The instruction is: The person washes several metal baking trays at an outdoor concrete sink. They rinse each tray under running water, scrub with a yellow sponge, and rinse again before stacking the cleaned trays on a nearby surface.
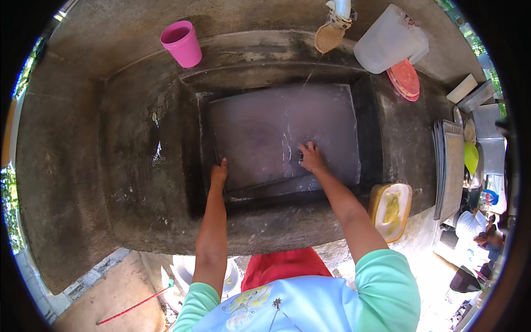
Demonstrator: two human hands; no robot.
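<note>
A large flat metal tray or sheet (253, 137) lies tilted inside a dark concrete sink (369, 124), its surface wet and streaked with suds. My left hand (219, 173) grips its left edge near the front corner, thumb on top. On the right half of the sheet rests my right hand (311, 157), fingers bent and spread near the white streaks. Something small and dark shows beneath those fingers, too hidden to name. A thin stream of water (309, 76) falls onto the sheet from a cloth-wrapped pipe (332, 35) at the back.
A pink plastic cup (182, 45) stands on the back left ledge. Back right are a translucent pitcher (388, 41) and a pink oval brush (404, 81). A yellowish tub (390, 211) sits at the front right corner. Stacked trays (450, 170) lean farther right; a person (473, 224) is beyond.
</note>
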